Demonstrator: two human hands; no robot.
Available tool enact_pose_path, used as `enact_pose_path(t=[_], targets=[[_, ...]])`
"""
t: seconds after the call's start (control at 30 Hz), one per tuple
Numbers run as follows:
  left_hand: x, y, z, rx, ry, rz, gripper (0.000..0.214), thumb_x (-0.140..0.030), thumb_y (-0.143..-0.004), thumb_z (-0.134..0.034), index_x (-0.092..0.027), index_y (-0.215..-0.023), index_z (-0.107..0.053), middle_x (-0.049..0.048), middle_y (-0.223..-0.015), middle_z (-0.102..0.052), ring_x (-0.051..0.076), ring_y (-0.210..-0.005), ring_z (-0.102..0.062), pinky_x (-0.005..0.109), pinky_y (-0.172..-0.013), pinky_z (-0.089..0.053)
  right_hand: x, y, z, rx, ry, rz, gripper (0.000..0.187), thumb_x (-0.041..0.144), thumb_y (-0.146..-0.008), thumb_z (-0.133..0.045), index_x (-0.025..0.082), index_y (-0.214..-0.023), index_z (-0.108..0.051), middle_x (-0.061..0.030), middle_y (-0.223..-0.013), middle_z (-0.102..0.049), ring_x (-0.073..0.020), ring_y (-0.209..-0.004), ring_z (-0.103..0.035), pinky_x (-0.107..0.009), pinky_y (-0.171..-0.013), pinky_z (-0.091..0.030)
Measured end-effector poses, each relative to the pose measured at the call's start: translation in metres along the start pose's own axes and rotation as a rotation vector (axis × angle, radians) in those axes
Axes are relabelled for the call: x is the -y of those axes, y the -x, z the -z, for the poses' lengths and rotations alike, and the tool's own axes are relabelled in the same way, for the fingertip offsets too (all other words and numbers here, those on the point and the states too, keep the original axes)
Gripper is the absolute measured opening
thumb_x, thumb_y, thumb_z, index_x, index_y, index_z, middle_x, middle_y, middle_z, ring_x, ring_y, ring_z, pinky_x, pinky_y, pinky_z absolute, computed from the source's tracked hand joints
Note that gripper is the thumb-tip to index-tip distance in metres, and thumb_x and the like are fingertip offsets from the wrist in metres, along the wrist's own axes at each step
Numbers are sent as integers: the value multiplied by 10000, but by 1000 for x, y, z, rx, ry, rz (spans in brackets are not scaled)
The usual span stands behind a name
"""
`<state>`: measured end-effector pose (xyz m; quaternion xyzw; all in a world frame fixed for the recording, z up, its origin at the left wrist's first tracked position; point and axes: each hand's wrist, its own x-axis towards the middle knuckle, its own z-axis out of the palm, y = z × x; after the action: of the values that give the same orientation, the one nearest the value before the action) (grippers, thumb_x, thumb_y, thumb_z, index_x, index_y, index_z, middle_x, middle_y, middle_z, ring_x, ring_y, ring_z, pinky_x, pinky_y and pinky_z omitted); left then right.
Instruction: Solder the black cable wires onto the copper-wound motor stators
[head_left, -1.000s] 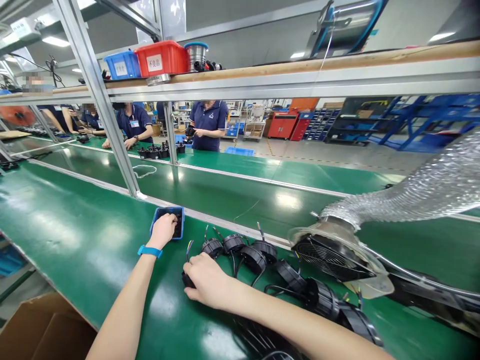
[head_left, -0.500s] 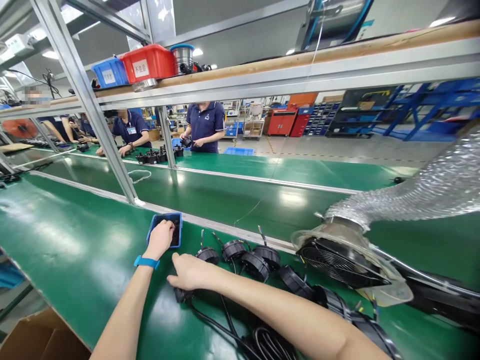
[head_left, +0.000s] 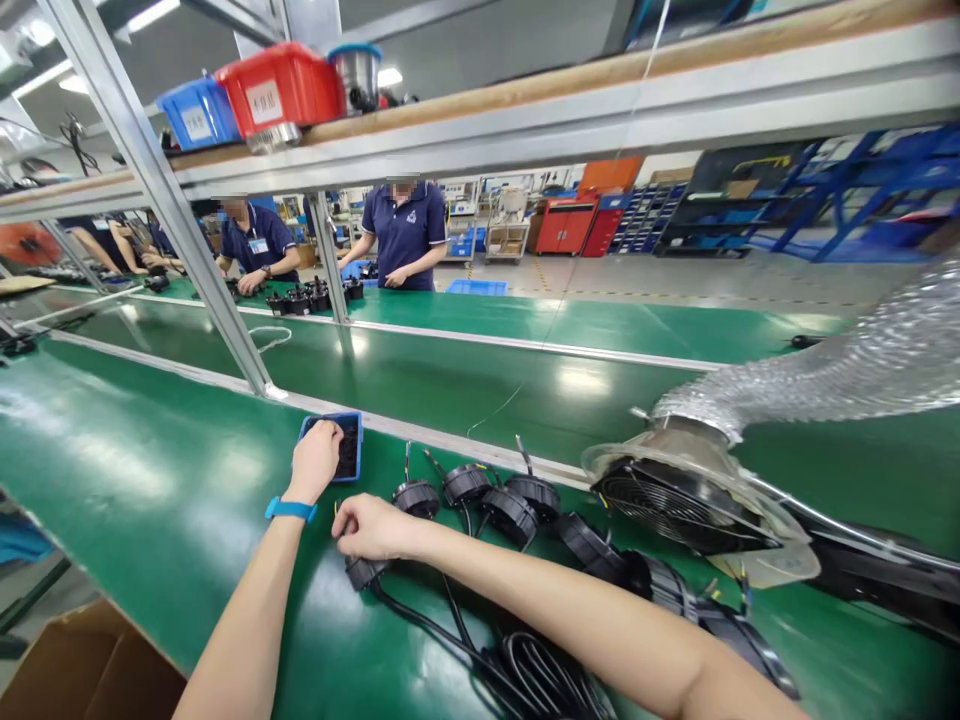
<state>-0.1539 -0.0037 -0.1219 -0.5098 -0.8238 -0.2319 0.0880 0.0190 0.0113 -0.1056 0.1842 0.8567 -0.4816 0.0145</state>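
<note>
My left hand [head_left: 313, 460], with a blue wristband, reaches into a small blue tray [head_left: 352, 447] of dark small parts; its fingers are curled inside, and what they pinch is hidden. My right hand [head_left: 371, 527] rests closed on a round black part [head_left: 361, 572] with a black cable on the green bench [head_left: 150, 470]. A row of several round black parts [head_left: 510, 505] with short wires lies just right of it.
A fan with a silver flexible duct [head_left: 675, 490] sits at the right. Coiled black cable [head_left: 540, 680] lies near the front edge. A cardboard box [head_left: 82, 675] stands below left. People work across the far bench. Bins [head_left: 277, 90] sit on the overhead shelf.
My right hand slid left and pulled the black part away from the row. My left hand stayed in the blue tray. The view tilted slightly.
</note>
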Motion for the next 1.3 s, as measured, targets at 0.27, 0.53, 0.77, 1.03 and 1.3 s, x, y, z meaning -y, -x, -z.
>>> enact_pose_path(t=[0.27, 0.53, 0.77, 1.03, 1.3], targets=[[16, -5, -14, -25, 45, 60, 192, -202, -938, -433, -179, -983, -618, 111, -1010, -685, 252, -956, -641, 347, -862, -465, -24, 17, 3, -124, -608, 93, 429, 136, -748, -665, 197, -1122, -465, 59, -719, -624, -130, -674, -679, -270, -708, -541], [32, -5, -8, -184, 40, 144, 188, -168, -906, -418, -170, -899, -605, 148, -972, -657, 293, -953, -626, 415, -872, -463, -37, 26, 13, -139, -746, 224, 327, 153, -746, -626, 150, -1067, -569, -11, -799, -679, -136, -696, -667, -300, -746, -525], [33, -7, -3, -255, 145, 154, 108, -230, -868, -496, -194, -831, -591, 123, -949, -659, 278, -918, -626, 427, -895, -462, -36, 28, 24, -253, -460, 234, 147, 217, -883, -544, 139, -906, -666, 0, -685, -632, -123, -617, -577, -239, -614, -447], [19, -9, -4, -214, 521, 255, 92, -275, -803, -573, -186, -823, -586, 24, -730, -631, 161, -626, -633, 297, -637, -539, -42, 26, 27, -302, -454, 301, 216, 195, -908, -490, 137, -787, -659, -41, -774, -672, -133, -654, -656, -233, -644, -494], [10, -11, 4, -193, 852, 367, 260, -348, -714, -702, -134, -831, -613, 38, -750, -664, 139, -643, -662, 289, -684, -559, -46, 23, 20, -299, -688, 287, 176, 283, -847, -548, 145, -793, -643, -34, -717, -666, -148, -587, -688, -232, -583, -508]])
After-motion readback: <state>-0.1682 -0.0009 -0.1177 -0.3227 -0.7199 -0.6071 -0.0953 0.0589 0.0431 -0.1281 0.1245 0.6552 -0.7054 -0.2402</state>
